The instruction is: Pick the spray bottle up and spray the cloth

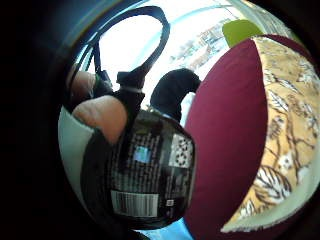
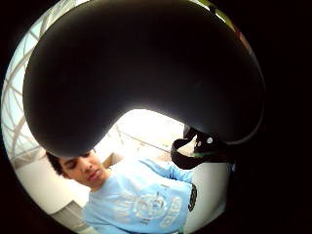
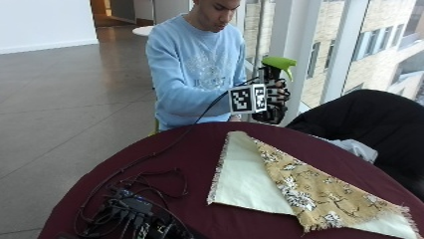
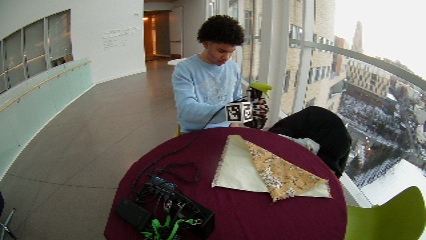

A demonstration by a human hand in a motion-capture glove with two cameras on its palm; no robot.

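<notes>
A tangle of black cables [image 3: 129, 204] lies at the left of the maroon tabletop [image 3: 192, 164], the cream and patterned cloth [image 3: 291, 186] is spread flat further right, and above the far edge the gloved right hand [image 3: 270, 102] curls around the upright green-topped spray bottle [image 3: 277, 67].

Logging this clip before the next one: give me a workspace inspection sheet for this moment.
Surface: round table under a maroon cover.
Job's things: spray bottle, green trigger head, held up above the table's far edge; cloth lies flat, one corner folded over.
Clutter: black device box near the front edge.
Grip: gloved right hand holds the bottle.
Cables: cable bundle runs from the box toward the glove.
Surroundings: black coat on a chair, windows behind.
</notes>
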